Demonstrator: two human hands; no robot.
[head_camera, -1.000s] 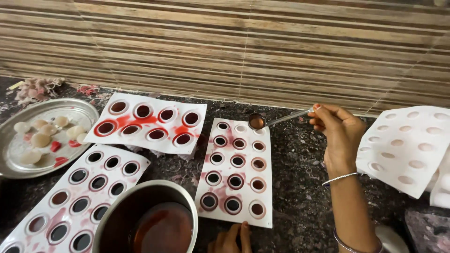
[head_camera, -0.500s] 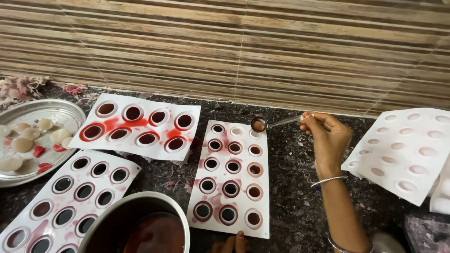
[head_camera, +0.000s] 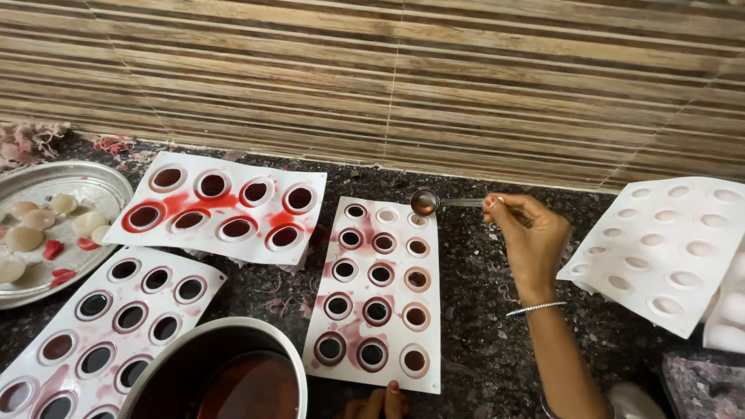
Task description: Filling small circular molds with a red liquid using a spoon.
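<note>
My right hand [head_camera: 531, 235] pinches the handle of a small metal spoon [head_camera: 426, 202]. The spoon's bowl holds dark red liquid and hovers over the top right corner of a white mould tray [head_camera: 429, 310] with three columns of round cavities, most filled with dark liquid. Only the fingertips of my left hand [head_camera: 377, 403] show, resting on the near edge of that tray. A steel pot [head_camera: 181, 363] of red-brown liquid stands at the bottom, left of the tray.
Two more filled white moulds [head_camera: 225, 164] [head_camera: 54, 322] lie to the left on the dark speckled counter. A round steel plate [head_camera: 101, 186] with pale round pieces sits far left. An upturned white mould [head_camera: 660, 252] lies at right. A striped tiled wall rises behind.
The view has shifted a little to the left. My right hand has moved the spoon slightly down and nearer the tray's top right corner. The left fingertips stay on the tray's edge.
</note>
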